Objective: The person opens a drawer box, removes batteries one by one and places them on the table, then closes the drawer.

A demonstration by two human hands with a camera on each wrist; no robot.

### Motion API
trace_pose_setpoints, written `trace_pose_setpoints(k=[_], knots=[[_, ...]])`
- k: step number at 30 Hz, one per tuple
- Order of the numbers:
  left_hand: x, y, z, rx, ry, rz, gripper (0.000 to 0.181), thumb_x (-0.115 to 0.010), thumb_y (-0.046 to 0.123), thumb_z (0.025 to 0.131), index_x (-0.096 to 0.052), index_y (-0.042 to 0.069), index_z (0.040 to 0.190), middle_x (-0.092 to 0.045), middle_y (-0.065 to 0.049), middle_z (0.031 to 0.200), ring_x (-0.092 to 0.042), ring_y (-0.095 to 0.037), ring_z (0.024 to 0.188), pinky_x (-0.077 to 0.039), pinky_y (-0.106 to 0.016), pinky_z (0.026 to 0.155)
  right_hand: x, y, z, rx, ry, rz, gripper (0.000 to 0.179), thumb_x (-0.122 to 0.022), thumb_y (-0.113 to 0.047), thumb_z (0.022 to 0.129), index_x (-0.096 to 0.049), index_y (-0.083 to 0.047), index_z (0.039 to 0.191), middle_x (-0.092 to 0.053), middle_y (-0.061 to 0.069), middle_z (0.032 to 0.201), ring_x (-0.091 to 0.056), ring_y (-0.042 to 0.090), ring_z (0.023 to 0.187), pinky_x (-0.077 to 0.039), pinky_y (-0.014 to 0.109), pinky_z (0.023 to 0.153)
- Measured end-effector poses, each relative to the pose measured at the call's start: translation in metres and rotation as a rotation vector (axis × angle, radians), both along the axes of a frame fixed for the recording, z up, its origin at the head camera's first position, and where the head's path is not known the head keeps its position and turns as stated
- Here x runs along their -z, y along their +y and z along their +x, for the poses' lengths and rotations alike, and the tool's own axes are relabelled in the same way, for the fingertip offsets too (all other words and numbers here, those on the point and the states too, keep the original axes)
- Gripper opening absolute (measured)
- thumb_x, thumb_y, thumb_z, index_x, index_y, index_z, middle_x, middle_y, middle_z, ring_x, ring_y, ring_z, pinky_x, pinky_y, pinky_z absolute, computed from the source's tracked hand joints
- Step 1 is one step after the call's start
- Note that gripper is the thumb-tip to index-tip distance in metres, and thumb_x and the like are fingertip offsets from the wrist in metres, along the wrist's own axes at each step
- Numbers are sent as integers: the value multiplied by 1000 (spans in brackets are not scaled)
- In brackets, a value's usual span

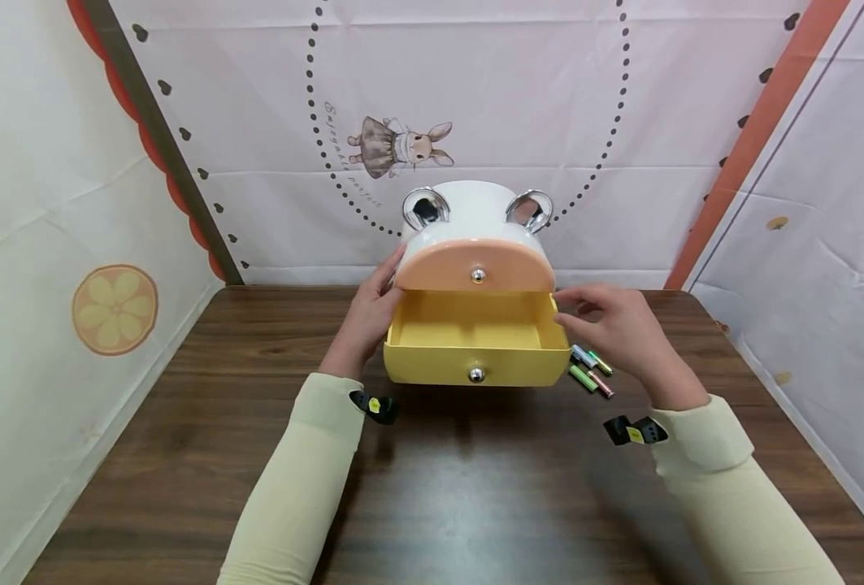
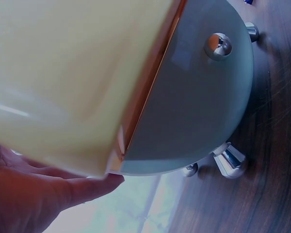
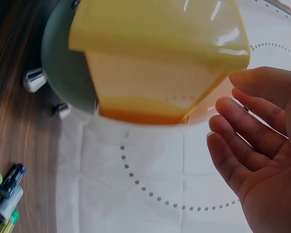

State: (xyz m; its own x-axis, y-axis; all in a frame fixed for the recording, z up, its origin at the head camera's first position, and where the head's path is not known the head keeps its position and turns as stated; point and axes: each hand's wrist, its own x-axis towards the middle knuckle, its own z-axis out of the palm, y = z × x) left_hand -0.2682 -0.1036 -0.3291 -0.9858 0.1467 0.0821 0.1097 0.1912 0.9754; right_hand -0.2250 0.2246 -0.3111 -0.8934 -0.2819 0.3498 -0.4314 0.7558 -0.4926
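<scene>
A white storage box [image 1: 475, 207] with two shiny ear-like loops stands at the back of the table. Its upper peach drawer [image 1: 439, 264] is closed; the lower yellow drawer [image 1: 432, 366] is pulled out, and nothing lies on its visible floor. My left hand [image 1: 369, 321] rests along the box's left side, its thumb lying close to the drawer edge in the left wrist view. On the other side, my right hand [image 1: 614, 321] has its fingertips right at the yellow drawer's right wall. In the right wrist view its thumb meets the drawer's corner while the other fingers are loosely bent.
Several small coloured cylinders [image 1: 583, 378], battery-like in shape, lie on the table right of the drawer, below my right hand. A printed cloth [image 1: 256, 97] hangs behind the brown wooden table [image 1: 461, 496] and along both sides.
</scene>
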Motion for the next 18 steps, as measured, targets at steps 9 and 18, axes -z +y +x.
trace_pose_setpoints(k=[9,18], knots=[[2,-1,0,10,16,19,58,-42,13,101,-28,35,153,-19,7,162,-23,-18,148,-32,-47,114,-4,-17,0,-69,-13,-1,28,-71,-16,88,-71,-5,114,-70,15,112,-65,28,93,-56,47,78],[1,-1,1,-1,-3,10,59,-42,13,101,-28,38,152,-19,7,162,-24,-19,148,-32,-48,114,-4,-30,-6,-124,13,20,28,-74,-17,85,-72,-8,112,-71,13,111,-66,28,95,-55,47,80]])
